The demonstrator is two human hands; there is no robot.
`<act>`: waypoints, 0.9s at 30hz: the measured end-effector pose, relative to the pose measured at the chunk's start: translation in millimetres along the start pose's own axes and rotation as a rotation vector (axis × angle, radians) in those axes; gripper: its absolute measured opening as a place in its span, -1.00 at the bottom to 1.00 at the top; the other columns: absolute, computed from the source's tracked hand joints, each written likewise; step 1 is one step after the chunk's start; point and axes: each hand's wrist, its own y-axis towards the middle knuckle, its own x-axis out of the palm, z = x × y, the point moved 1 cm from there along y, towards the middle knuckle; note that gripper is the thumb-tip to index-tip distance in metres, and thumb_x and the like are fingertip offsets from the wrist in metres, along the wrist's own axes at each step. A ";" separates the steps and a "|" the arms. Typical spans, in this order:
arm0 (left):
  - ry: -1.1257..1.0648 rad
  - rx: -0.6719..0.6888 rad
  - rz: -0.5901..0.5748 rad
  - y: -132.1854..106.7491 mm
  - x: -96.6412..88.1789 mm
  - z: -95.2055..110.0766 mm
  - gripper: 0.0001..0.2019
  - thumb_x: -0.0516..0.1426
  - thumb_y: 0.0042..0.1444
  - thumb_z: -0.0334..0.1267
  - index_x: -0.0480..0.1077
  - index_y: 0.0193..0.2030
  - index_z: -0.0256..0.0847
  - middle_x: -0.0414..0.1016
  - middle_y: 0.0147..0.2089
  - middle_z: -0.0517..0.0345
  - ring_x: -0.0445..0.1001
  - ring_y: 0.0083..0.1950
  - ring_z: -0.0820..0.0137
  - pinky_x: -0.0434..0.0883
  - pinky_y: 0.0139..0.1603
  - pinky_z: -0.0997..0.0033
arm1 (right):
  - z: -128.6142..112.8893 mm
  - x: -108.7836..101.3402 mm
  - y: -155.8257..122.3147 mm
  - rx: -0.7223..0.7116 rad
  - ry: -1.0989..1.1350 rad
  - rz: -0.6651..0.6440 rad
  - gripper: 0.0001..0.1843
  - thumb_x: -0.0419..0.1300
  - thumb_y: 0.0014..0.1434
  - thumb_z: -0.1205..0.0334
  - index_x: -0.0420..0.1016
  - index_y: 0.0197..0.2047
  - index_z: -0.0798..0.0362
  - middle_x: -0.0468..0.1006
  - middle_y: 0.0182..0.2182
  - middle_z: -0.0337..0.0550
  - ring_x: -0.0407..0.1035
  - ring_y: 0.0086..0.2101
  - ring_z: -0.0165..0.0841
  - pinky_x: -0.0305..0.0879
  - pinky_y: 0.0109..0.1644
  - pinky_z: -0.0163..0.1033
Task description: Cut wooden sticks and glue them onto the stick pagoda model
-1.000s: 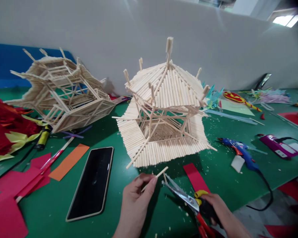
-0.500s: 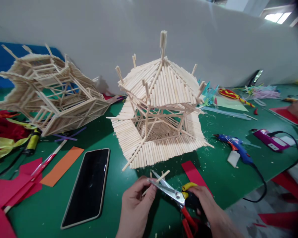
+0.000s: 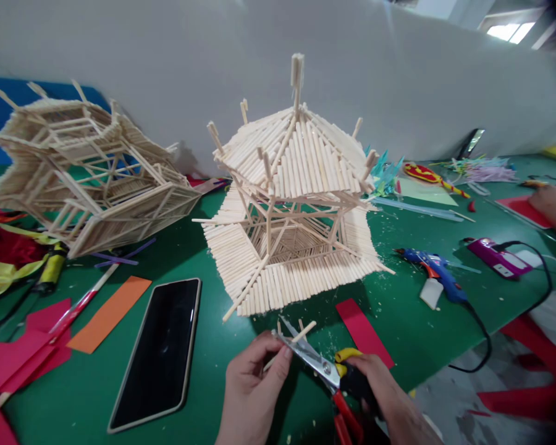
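My left hand (image 3: 251, 389) pinches a thin wooden stick (image 3: 302, 332) near the table's front edge. My right hand (image 3: 380, 395) grips scissors (image 3: 312, 357) with red and yellow handles. Their blades close around the stick just past my left fingertips. Right behind stands a pavilion model (image 3: 290, 204) built of many pale sticks, with a tiered roof and a spire. A second stick model (image 3: 86, 170) lies tilted at the back left.
A black phone (image 3: 160, 352) lies face up at the left of my hands. Red and orange paper strips (image 3: 109, 313), a blue glue gun (image 3: 433, 272) with cord, a purple device (image 3: 498, 258) and another person's hand (image 3: 553, 204) at the far right share the green table (image 3: 417, 337).
The scissors moved left from beside the stick onto it, and the blades now close on it. The view shifted slightly rightward.
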 end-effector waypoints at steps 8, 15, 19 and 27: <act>0.029 0.089 -0.081 -2.4 0.2 -1.8 -0.93 0.18 -0.06 -0.34 0.46 -0.51 -0.21 0.40 -0.47 0.19 0.36 -0.41 0.45 0.32 -0.42 0.59 | -28.9 -15.3 0.6 0.400 0.027 -0.201 -0.53 0.08 -0.08 0.26 0.29 -0.02 0.05 0.53 -0.19 0.03 0.42 -0.18 -0.17 0.31 -0.15 -0.18; 0.063 0.163 -0.103 -2.0 1.9 -1.8 -0.93 0.16 -0.05 -0.38 0.45 -0.50 -0.22 0.38 -0.47 0.19 0.34 -0.43 0.46 0.28 -0.46 0.59 | -23.3 -10.2 1.4 0.480 0.062 -0.335 -0.53 0.08 -0.09 0.25 0.25 -0.04 0.10 0.55 -0.28 0.02 0.42 -0.22 -0.16 0.28 -0.20 -0.20; 0.101 0.193 -0.108 -2.4 3.8 -0.5 -0.91 0.15 -0.03 -0.38 0.45 -0.51 -0.22 0.37 -0.49 0.20 0.33 -0.45 0.47 0.28 -0.47 0.59 | -15.8 -1.5 -1.8 0.494 0.018 -0.324 -0.65 0.07 -0.05 0.28 0.30 -0.12 -0.01 0.57 -0.37 -0.09 0.45 -0.28 -0.20 0.27 -0.28 -0.26; 0.175 0.317 -0.043 -8.4 6.4 3.4 -0.88 0.13 -0.06 -0.46 0.43 -0.46 -0.17 0.43 -0.48 0.23 0.37 -0.46 0.47 0.29 -0.46 0.62 | -27.7 -6.3 1.9 0.516 0.071 -0.303 -0.66 0.07 -0.07 0.28 0.29 -0.15 0.06 0.57 -0.33 -0.03 0.44 -0.26 -0.20 0.28 -0.22 -0.25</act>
